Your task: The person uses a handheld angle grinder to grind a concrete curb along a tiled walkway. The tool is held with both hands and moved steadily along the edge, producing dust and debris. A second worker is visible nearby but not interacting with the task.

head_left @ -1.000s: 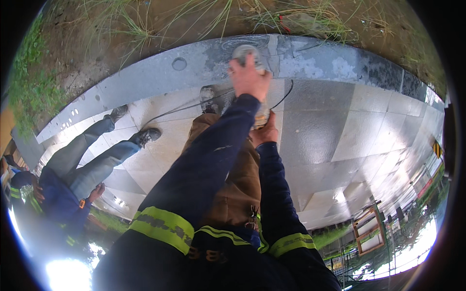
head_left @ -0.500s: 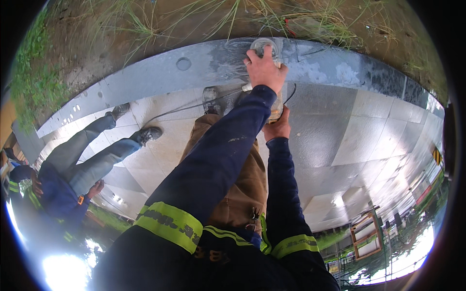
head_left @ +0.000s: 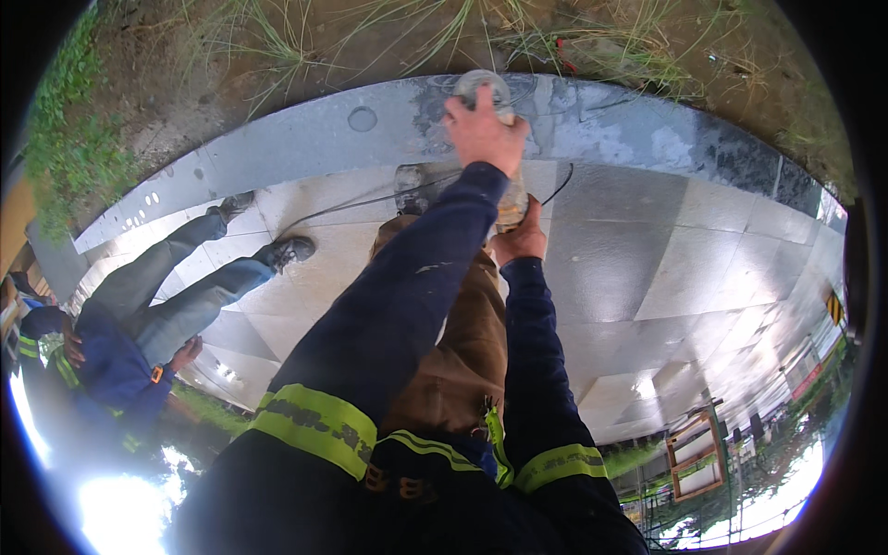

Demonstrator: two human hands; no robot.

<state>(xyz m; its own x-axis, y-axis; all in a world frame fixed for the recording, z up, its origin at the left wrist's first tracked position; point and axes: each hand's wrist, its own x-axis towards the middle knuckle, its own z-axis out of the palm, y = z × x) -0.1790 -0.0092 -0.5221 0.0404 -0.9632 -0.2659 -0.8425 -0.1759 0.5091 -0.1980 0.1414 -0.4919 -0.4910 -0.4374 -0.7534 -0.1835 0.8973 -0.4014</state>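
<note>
Grinder [head_left: 483, 85] — under left hand [head_left: 483, 136]

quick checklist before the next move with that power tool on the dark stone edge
1. Left hand on the tool's front: ok, it wraps over the top.
2. Right hand on the rear: ok, its grip is closed on the tool body.
3. Cable away from the working end: ok, it trails left across the pale paving, behind the hands.
4. Seated person at a distance: ok, their shoes lie well left of the tool.
5. Own boot away from the tool: cannot tell, it sits close beneath the left arm.
6. Disc contact with the dark stone edge: cannot tell, the left hand hides it.
</note>
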